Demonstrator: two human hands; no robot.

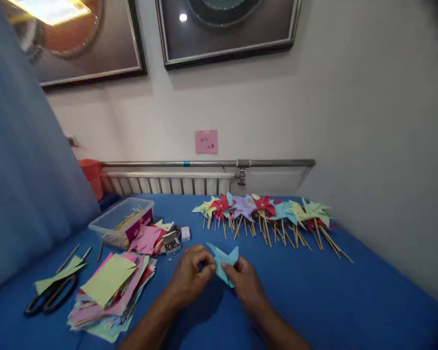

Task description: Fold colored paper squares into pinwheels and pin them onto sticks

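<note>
- You are at the folding step: your left hand (190, 277) and right hand (243, 279) meet just below the middle of the frame around a light blue paper piece (224, 262), its corners partly gathered toward the centre like a half-made pinwheel.
- Your left fingers are pinched together on the piece's left side, and your right fingertips are closed on its lower right. Both hands are clamped on the paper, which sits just above the blue table (350, 301), or touches it; I cannot tell which.
- The piece shows two free tips, one aimed toward the upper left of the frame and one toward the upper right. Its long axis seems to run from upper left to lower right, though your hands hide the lower part.
- As I judge it, the next move calls for holding the gathered corners steady at the centre while you bring in the free tips; a loose pinch would let the folds spring open.
- A row of finished pinwheels (266, 211) on sticks lies across the centre right, well apart from your hands.
- The stack of coloured paper squares (109, 287) lies at lower left, with scissors (51, 296) beside it and a clear plastic box (120, 221) of sticks above.
</note>
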